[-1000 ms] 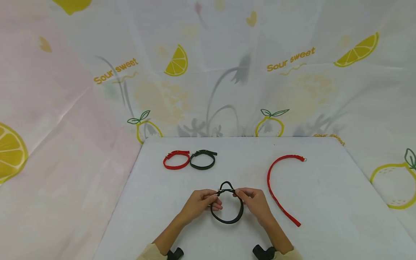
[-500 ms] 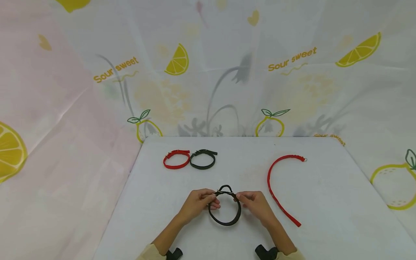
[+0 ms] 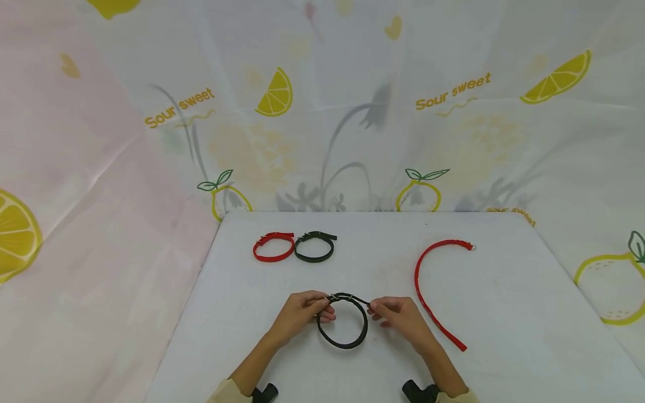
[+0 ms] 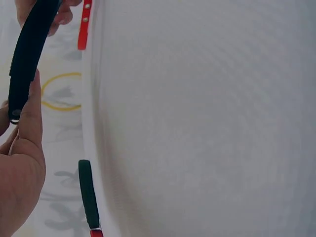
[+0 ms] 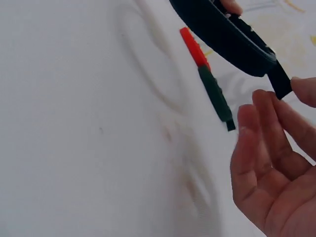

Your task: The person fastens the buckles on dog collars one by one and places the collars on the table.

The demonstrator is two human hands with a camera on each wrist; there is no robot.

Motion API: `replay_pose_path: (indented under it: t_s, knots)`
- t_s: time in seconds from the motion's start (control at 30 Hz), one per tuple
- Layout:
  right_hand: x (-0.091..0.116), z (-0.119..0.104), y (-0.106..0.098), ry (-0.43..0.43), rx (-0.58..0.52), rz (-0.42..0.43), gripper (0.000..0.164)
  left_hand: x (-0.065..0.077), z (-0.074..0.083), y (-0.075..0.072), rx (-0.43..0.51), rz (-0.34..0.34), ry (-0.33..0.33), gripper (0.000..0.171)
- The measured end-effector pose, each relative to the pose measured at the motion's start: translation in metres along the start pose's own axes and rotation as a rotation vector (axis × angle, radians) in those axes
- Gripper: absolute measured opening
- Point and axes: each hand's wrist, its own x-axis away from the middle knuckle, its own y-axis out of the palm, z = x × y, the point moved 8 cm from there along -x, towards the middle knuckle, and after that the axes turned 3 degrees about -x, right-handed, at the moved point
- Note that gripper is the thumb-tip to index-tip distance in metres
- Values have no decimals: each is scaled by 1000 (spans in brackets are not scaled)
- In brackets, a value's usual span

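A dark collar (image 3: pixel 345 346), bent into a ring, is held up over the middle of the white table. My left hand (image 3: pixel 300 313) pinches it at the upper left, beside the metal buckle (image 3: pixel 332 298). Out at the right, my right hand (image 3: pixel 400 318) pinches the free strap end between thumb and fingers; the right wrist view has this strap end (image 5: pixel 280 85) sticking out from the ring to the fingertips. Seen from the left wrist, the band (image 4: pixel 29 54) runs upward from the left fingers, its buckle part hidden.
At the back left of the table (image 3: pixel 529 313) lie a buckled red collar (image 3: pixel 272 259) and a buckled dark green collar (image 3: pixel 314 259), side by side. An unbuckled red collar (image 3: pixel 419 280) curves along the right side. Behind hangs a lemon-print cloth (image 3: pixel 322 140).
The small strap loop standing above the ring has been drawn flat along it. My right hand now holds the strap end out to the right, while the ring and left hand have shifted slightly left.
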Motion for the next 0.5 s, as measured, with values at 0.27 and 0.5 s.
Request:
replay_pose_path:
  t_s: [0.27, 0.5]
  knots:
    - [2, 4, 21, 5, -76, -138, 41, 1, 3, -4, 25, 36, 22, 31]
    - [9, -17, 23, -34, -213, -144, 39, 4, 13, -3, 36, 35, -13, 28]
